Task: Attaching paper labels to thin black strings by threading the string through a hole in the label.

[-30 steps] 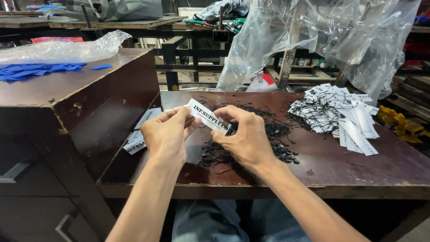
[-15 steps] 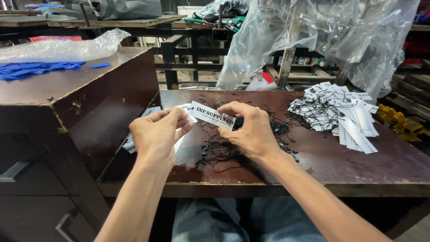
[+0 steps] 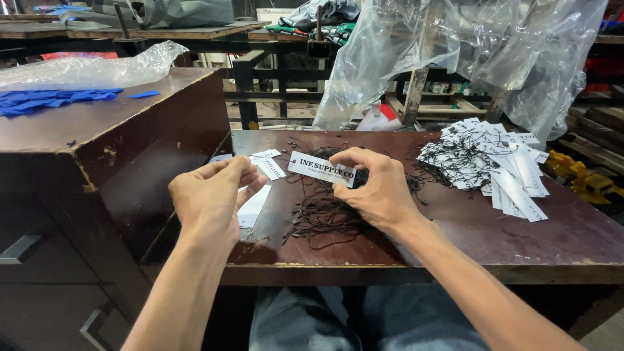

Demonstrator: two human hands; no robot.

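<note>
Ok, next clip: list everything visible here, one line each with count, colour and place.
paper tag: one, white with dark print, held above the table by the right hand
loose strings: a tangled heap, black, on the table under the hands
finished tags: a pile, white with black strings, right part of the table
blank tags: a few, white, on the table beside the left hand
table: one, dark brown wood, centre
cabinet: one, dark brown, left
blue pieces: several, blue, on the cabinet top
plastic sheeting: clear, hanging behind the table
left hand: bare, fingers curled, holding nothing I can make out
right hand: bare, pinching the paper tag
</note>
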